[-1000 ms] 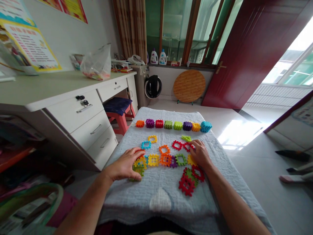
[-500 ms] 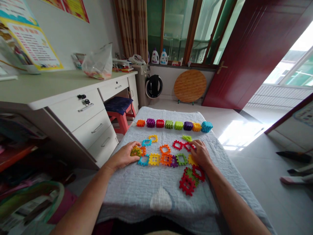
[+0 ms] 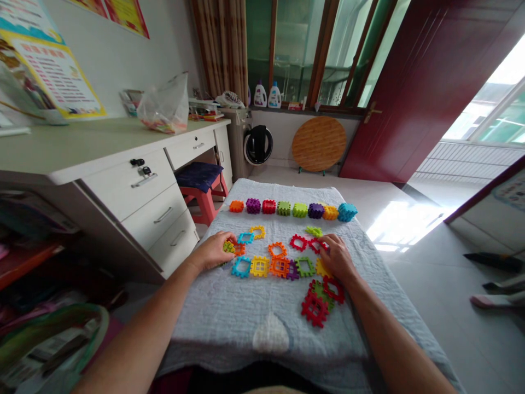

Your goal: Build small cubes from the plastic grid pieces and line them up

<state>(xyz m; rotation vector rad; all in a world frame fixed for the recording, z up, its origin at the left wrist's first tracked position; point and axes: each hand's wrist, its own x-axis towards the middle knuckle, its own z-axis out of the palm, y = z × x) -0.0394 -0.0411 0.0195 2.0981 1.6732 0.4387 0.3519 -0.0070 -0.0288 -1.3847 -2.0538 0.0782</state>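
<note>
1 green piece (image 3: 228,247) — within the left grip (image 3: 214,249), beside 1 orange piece (image 3: 240,250).

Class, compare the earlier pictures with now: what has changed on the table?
The left hand moved yellow and green pieces forward and slightly left, uncovering a blue frame; whether it has let go is unclear. The right hand and the back row of blocks stayed put.

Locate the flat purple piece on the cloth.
In the head view, just right of centre, the flat purple piece lies between the orange window piece and the green frame.
</note>
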